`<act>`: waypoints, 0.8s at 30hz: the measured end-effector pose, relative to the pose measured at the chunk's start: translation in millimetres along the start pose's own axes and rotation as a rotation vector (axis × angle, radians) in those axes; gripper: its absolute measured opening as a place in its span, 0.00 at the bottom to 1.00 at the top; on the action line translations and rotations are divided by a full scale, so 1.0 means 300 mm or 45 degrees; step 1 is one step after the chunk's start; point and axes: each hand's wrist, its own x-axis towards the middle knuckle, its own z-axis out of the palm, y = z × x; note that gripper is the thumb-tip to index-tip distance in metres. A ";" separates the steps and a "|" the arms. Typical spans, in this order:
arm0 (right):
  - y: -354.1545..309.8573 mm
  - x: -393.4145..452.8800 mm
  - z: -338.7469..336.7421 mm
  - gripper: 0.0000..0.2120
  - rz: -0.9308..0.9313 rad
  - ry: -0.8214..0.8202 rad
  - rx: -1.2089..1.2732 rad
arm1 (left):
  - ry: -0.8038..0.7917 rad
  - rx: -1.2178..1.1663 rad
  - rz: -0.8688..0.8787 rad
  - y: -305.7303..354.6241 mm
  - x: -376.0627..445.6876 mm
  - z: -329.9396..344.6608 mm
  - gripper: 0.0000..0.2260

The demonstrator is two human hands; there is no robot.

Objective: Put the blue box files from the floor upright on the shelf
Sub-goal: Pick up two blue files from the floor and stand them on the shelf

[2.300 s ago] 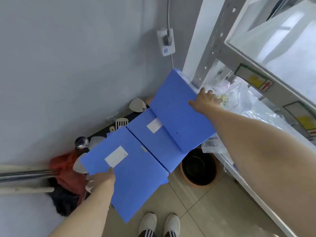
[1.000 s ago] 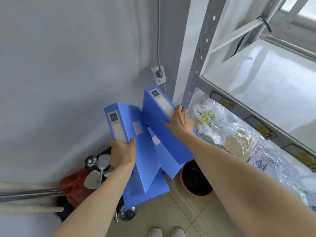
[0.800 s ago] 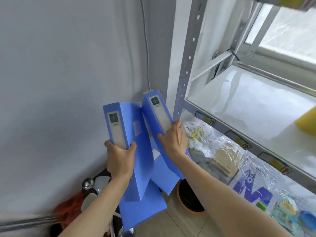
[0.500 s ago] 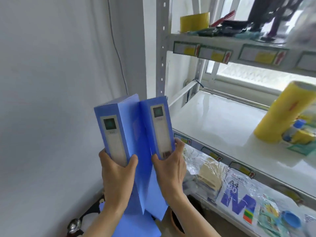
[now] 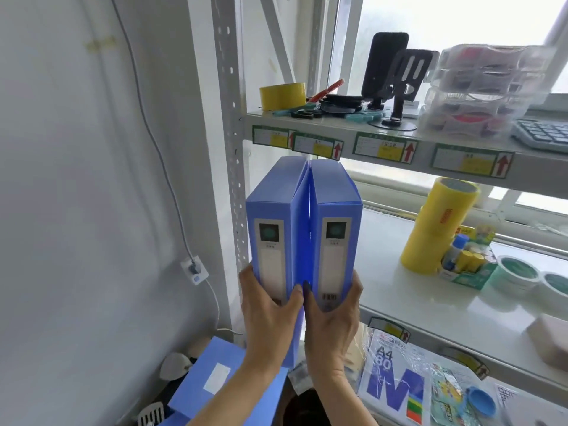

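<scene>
Office storeroom: labelled metal shelf, tape rolls, A4 paper, calculator.

The middle shelf is bare along its left end, beside the perforated upright. Toward its right end a tall yellow roll and small bottles block passage. The upper shelf caps headroom overhead.

Plain pale grey wall on the left with a thin cable running down to a white wall socket, perforated grey metal shelving upright, glossy white shelf boards, bright daylight from the window behind
</scene>
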 end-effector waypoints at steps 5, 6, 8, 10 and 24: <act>0.074 0.159 0.100 0.33 0.033 0.007 0.002 | -0.077 -0.048 0.021 -0.082 0.135 0.139 0.28; 0.085 0.193 0.124 0.33 0.041 0.003 0.009 | -0.096 -0.071 0.007 -0.097 0.170 0.164 0.28; 0.108 0.265 0.175 0.33 0.036 0.000 0.018 | -0.129 -0.115 -0.016 -0.130 0.243 0.211 0.28; 0.133 0.336 0.225 0.33 0.031 -0.010 0.029 | -0.149 -0.107 -0.032 -0.167 0.316 0.252 0.28; 0.318 0.556 0.440 0.36 -0.004 -0.126 0.064 | -0.160 -0.010 -0.092 -0.307 0.631 0.458 0.29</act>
